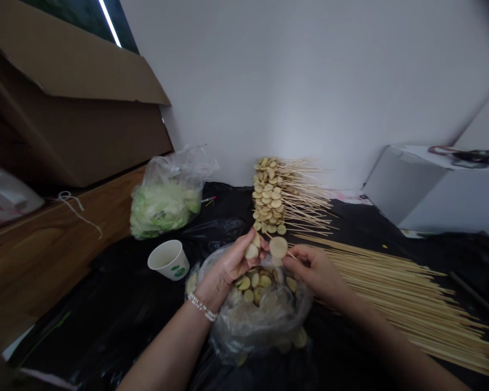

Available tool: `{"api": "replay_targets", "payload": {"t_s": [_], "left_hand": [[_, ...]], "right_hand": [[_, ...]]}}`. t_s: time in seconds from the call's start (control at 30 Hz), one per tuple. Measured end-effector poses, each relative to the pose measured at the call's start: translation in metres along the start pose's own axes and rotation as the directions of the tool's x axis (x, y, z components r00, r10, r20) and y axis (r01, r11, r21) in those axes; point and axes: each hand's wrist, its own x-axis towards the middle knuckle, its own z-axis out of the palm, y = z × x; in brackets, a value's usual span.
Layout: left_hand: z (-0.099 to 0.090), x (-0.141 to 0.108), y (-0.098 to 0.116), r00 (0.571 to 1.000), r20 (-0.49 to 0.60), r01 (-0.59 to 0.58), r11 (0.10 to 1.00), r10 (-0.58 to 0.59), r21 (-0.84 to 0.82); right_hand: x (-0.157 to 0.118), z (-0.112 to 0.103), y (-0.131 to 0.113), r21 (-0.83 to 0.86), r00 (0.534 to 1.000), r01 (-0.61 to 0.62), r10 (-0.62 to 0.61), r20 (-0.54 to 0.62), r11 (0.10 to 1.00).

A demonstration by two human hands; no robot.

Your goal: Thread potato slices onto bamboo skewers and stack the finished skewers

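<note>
My left hand (234,266) pinches a pale potato slice (251,251) above a transparent plastic bag (269,331) full of sliced potatoes. My right hand (313,270) holds a thin bamboo skewer (291,254) between its fingers. A round potato slice (277,247) sits at the skewer's tip, between my hands. Behind them stands a tall pile of potato slices on skewers (268,195), with the sticks pointing right. A beaded bracelet (202,307) circles my left wrist.
Loose bamboo skewers (395,288) lie in a wide bundle on the black plastic sheet (118,309) at right. A paper cup (169,259) and a bag of lettuce (165,203) stand to the left. Beyond are a wooden surface (52,244), cardboard box (73,108) and white box (411,184).
</note>
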Motion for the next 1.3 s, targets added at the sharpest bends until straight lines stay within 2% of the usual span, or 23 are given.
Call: {"api": "replay_targets", "payload": {"t_s": [0.13,0.23,0.37,0.5,0.6,0.7,0.8,0.97,1.1,1.3], "left_hand": [[0.000,0.001,0.005,1.000,0.023,0.013,1.000,-0.013,0.000],[0.001,-0.002,0.006,0.999,0.041,0.011,0.999,-0.013,0.047],[0.005,-0.006,0.003,0.999,0.039,-0.010,0.987,0.004,0.158],[0.008,-0.004,-0.003,0.998,0.066,-0.014,0.964,-0.004,0.266],[0.009,-0.002,-0.006,0.999,0.041,-0.003,0.950,-0.010,0.311],[0.008,-0.001,-0.004,1.000,-0.011,0.008,0.973,-0.005,0.229],[0.006,-0.001,0.001,0.999,-0.052,-0.010,0.996,0.015,0.088],[0.001,0.002,0.004,0.991,-0.125,-0.054,0.994,0.042,-0.091],[-0.006,0.006,0.004,0.981,-0.186,-0.092,0.978,0.057,-0.186],[-0.007,0.006,0.005,0.977,-0.211,-0.080,0.975,0.036,-0.209]], "right_hand": [[0.000,-0.007,-0.008,0.082,0.996,-0.094,0.094,0.007,0.992],[0.000,-0.009,-0.012,0.094,0.994,-0.113,0.113,-0.003,0.989],[0.000,-0.008,-0.009,0.104,0.995,-0.084,0.089,-0.048,0.991],[0.001,-0.001,-0.002,0.024,0.996,-0.020,0.022,-0.092,1.000],[0.001,0.003,0.001,-0.037,0.997,0.027,-0.030,-0.077,0.999],[0.001,0.000,-0.001,-0.079,0.997,0.062,-0.065,-0.039,0.995],[0.001,-0.012,-0.006,-0.110,0.997,0.077,-0.079,-0.014,0.991],[0.003,-0.030,-0.006,-0.257,0.981,0.174,-0.189,-0.035,0.951],[0.003,-0.028,-0.001,-0.360,0.972,0.215,-0.234,-0.010,0.908],[0.002,-0.018,0.005,-0.451,0.954,0.271,-0.298,0.011,0.850]]}}
